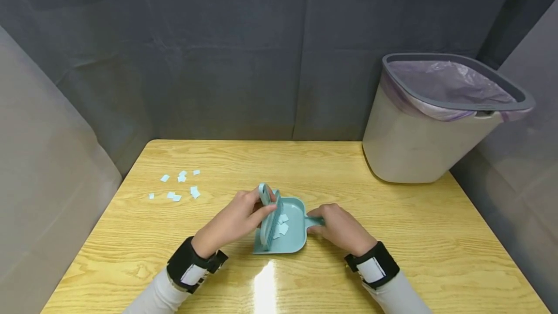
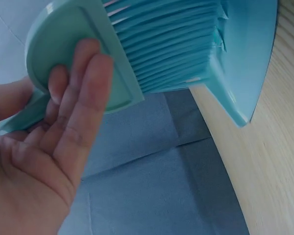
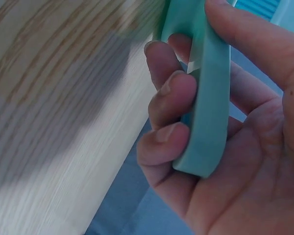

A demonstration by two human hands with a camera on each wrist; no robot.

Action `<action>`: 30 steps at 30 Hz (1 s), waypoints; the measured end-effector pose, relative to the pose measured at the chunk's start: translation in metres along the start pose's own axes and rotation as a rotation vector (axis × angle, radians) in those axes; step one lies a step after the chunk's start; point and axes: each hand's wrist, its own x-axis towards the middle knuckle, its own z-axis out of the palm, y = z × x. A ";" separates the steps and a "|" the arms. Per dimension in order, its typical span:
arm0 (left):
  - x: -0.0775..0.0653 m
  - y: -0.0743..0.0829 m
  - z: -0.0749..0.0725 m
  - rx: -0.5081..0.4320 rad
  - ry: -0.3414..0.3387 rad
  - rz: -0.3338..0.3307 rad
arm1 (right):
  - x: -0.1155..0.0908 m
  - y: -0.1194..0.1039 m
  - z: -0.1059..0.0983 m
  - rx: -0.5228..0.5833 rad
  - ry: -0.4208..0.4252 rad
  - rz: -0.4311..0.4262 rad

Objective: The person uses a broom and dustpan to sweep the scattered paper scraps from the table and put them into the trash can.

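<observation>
My left hand (image 1: 235,221) grips a teal hand brush (image 1: 267,224) by its handle and back. In the left wrist view the brush's bristles (image 2: 169,46) reach into the teal dustpan (image 2: 252,54). My right hand (image 1: 342,229) holds the dustpan's handle (image 3: 208,107), its fingers curled round it. On the table, the pan (image 1: 296,241) lies with its open side to the left. Several pale blue paper scraps (image 1: 283,228) lie inside the pan, just right of the bristles.
More paper scraps (image 1: 174,196) are scattered on the left part of the wooden table (image 1: 392,265). At the back right stands a grey bin (image 1: 410,144) with a translucent liner. A dark curtain (image 1: 226,62) hangs behind the table.
</observation>
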 end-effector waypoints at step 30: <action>-0.028 -0.026 -0.021 0.057 0.107 -0.018 | -0.012 0.006 -0.092 -0.091 0.255 -0.072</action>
